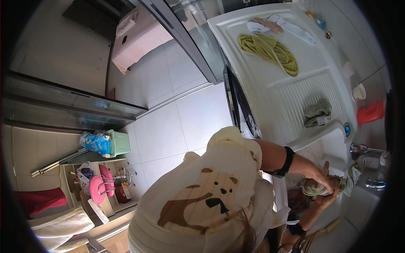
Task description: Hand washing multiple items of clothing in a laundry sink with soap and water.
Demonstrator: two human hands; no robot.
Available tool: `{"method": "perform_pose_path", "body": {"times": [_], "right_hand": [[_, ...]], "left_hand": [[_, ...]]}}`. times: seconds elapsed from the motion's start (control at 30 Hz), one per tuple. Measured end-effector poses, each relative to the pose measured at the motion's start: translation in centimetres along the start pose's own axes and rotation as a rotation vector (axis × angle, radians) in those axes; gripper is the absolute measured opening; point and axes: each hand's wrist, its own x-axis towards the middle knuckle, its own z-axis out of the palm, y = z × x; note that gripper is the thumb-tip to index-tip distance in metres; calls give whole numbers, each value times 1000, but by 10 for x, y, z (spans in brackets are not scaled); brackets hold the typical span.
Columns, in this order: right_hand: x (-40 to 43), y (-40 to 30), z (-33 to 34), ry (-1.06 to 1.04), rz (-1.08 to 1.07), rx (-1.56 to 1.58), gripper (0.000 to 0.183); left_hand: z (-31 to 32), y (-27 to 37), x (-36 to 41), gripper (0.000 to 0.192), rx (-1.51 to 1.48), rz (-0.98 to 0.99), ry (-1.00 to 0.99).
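My left hand reaches in from above and grips a wet, pale green and white cloth over the sink basin. From below, my right hand holds the same bunched cloth, close to the left. One end of the cloth trails toward the taps. Parts of the fingers are hidden by the folds and by each other. A dark grey-green cloth lies crumpled on the ribbed washboard. Farther along the white counter are a folded olive-green towel, a white sock and a beige cloth.
A chrome tap and a second tap stand at the wall side, near a white bottle. A white cup and a red container are along the back edge. A yellow brush lies beyond my right hand.
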Motion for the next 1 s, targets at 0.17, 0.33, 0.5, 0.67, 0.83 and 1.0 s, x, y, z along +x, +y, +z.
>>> {"method": "perform_pose_path", "body": {"times": [0.17,0.33,0.5,0.67,0.83,1.0], "right_hand": [[-5,-36,38,38,-347,-33,70],[-14,-72,94,-223,14,346,51],[2,-105,125,-412,116,169,40],[-10,-116,123,-206,110,21,25],[-15,-110,118,-199,28,-354,23],[-13,-94,115,-95,-86,-575,24]], "left_hand": [[-25,27,-50,58,-792,-96,-314],[-2,26,-62,50,-956,-141,-656],[-13,47,-80,55,-698,-79,-410],[0,41,-64,42,-454,22,-302],[14,12,-44,40,-335,120,-207],[18,0,-27,74,-202,83,-126]]}}
